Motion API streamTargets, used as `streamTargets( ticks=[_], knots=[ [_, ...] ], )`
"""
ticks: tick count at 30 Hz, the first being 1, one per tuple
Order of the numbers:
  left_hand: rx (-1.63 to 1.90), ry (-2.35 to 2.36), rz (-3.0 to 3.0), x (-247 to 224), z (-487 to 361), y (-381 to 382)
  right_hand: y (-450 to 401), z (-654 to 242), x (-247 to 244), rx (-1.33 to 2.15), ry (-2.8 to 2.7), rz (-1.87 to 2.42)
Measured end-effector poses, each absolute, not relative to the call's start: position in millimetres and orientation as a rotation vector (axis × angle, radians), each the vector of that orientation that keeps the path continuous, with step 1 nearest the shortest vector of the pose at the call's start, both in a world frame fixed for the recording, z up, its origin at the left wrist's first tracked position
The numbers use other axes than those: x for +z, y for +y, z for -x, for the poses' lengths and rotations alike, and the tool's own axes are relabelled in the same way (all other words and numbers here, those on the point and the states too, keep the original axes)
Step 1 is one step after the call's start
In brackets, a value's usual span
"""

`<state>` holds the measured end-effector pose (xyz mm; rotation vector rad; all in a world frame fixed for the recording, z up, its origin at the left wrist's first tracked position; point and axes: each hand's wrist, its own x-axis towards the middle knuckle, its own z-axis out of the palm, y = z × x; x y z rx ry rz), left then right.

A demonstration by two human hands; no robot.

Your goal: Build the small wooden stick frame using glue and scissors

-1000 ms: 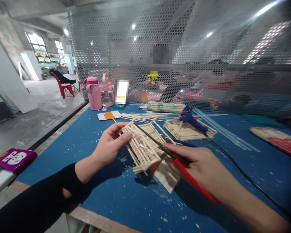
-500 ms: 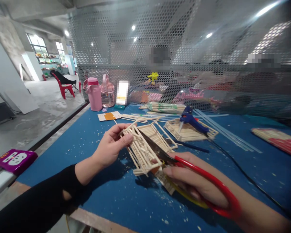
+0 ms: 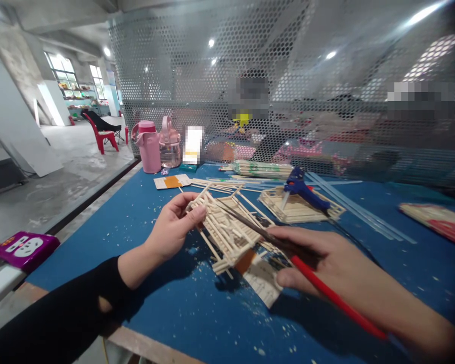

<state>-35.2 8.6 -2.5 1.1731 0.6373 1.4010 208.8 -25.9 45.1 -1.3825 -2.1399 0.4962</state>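
Note:
My left hand is closed on the upper left corner of a small frame of pale wooden sticks, holding it tilted above the table. In my right hand are red-handled scissors, gripped around the blades' base. Their dark blades point up and left across the stick frame; whether the tips touch it I cannot tell. Below the frame lies a printed card with an orange patch. Another stick piece lies just behind, partly hidden by the frame and my right hand.
A blue glue gun rests on a stick panel, its black cord running right. Behind are stick bundles, clear glue sticks, a pink bottle and a perforated metal screen. A purple power strip sits at the left edge.
The scissors have turned in my right hand, the grip moving from the handles toward the blades. My right hand has shifted slightly right, uncovering more of the card. My left hand keeps its hold.

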Motion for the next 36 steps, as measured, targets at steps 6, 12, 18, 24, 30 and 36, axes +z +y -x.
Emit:
streamTargets(
  ticks=[6, 12, 18, 24, 30, 36],
  knots=[
    [1.415, 0.642, -1.156, -1, 35, 9, -23, -206, 39, 0.353, -2.187, 1.326],
    [1.401, 0.626, -1.137, 1, 34, 8, -23, -207, 36, 0.309, -2.17, 1.285],
    [1.411, 0.62, -1.139, 2, 33, 7, -23, -201, 39, 0.274, -2.223, 1.26],
    [1.407, 0.616, -1.154, 0, 33, 7, -22, -203, 36, 0.261, -2.224, 1.329],
    [1.453, 0.592, -1.131, 0, 33, 6, -17, -205, 33, 0.221, -2.031, 1.469],
    [1.488, 0.597, -1.199, -11, 29, 15, -12, -208, 38, 0.12, -1.825, 1.588]
  ],
)
